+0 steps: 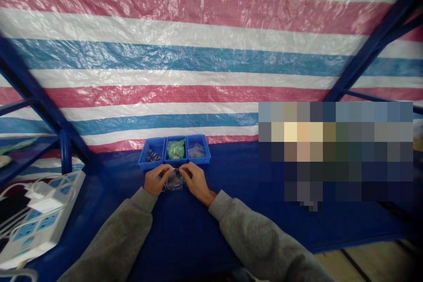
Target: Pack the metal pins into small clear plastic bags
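I have both hands together at the lower centre of the frame, on the near side of three blue bins. The left hand (157, 179) and the right hand (197, 180) each close thumb and forefinger in a pinch, and a slim, light piece (176, 168) spans the narrow gap between their fingertips. It is too small for me to say what it is. I take the fingertip grip to be down to its size: a whole-hand grasp would cover it, while pinching from both sides leaves the middle in view and steadies it.

Below the piece, between my wrists, a clear bag (175, 181) lies on the table (181, 238); what it contains I cannot tell.

The bins stand in a row just beyond my fingers, which probably keeps everything within short reach. The left bin (145, 165) carries dark, slim pieces (153, 156), the middle bin (175, 161) green packaging (176, 148), the right bin (200, 160) clear packets (197, 150); separate bins likely stop the small stuff from mixing.

At the lower left of the frame I see a power strip (49, 224), well apart from the bins, so its white cables seem unlikely to snag my sleeves.
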A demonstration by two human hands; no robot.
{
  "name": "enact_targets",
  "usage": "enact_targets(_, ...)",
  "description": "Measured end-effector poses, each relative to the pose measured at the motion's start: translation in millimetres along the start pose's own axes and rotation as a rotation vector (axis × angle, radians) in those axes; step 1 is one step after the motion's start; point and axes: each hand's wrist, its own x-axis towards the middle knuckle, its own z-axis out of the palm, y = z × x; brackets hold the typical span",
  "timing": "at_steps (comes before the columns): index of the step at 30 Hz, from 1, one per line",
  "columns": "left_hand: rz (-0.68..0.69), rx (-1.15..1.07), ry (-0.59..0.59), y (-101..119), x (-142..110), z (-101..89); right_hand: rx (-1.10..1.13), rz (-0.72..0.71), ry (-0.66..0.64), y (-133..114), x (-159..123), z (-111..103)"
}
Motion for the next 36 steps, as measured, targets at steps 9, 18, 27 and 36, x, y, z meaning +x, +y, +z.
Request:
enact_targets(9,-0.010,-0.018,0.021,5.6,0.9,-0.1,-0.007,0.002,-0.010,3.8,-0.8,1.4)
enact_targets(18,-0.040,-0.107,0.084,13.6,3.9,2.3,0.012,0.007,0.021,2.5,1.5,1.5)
enact_targets(27,-0.255,-0.467,0.156,16.4,9.4,11.5,-0.013,0.119,0.194,9.9,9.4,-4.2)
enact_targets(36,-0.076,-0.133,0.070,13.0,0.7,7.6,-0.013,0.008,0.065,1.9,-3.3,-4.0)
